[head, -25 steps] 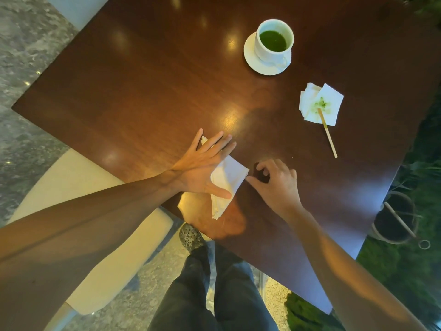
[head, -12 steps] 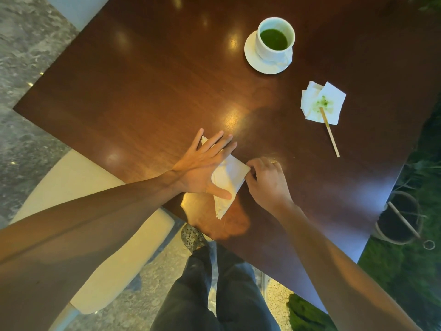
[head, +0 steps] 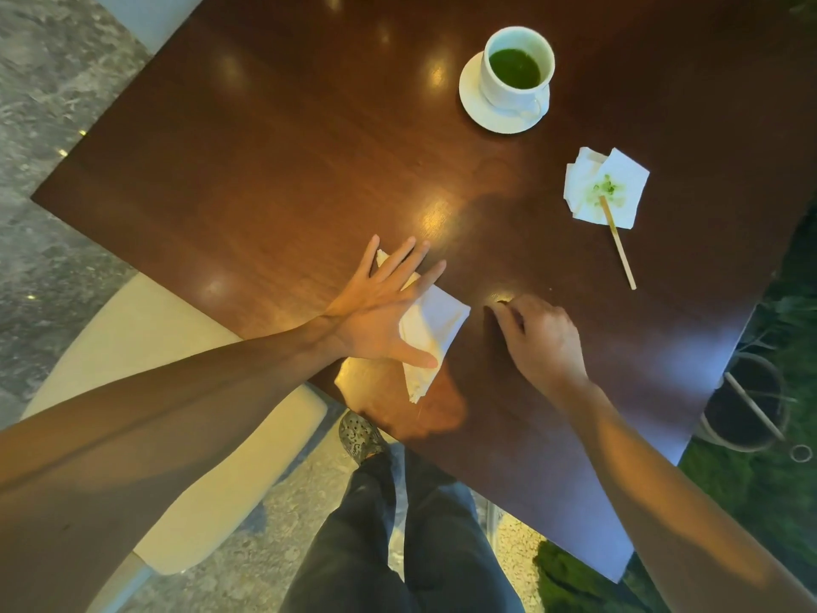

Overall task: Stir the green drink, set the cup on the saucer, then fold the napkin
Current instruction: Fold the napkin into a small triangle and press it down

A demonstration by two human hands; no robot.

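Glossy dark table (head: 283, 161), cream chair (head: 146, 347), perhaps stone floor (head: 40, 81).

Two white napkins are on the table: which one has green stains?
The napkin at the right, beyond the right hand, with the wooden stirrer lying across it. The folded napkin pressed under the left hand shows no stain.

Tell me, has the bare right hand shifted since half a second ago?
Yes. The right hand has pulled away rightward from the folded white paper napkin, which the flat left hand pins; a gap of table shows.
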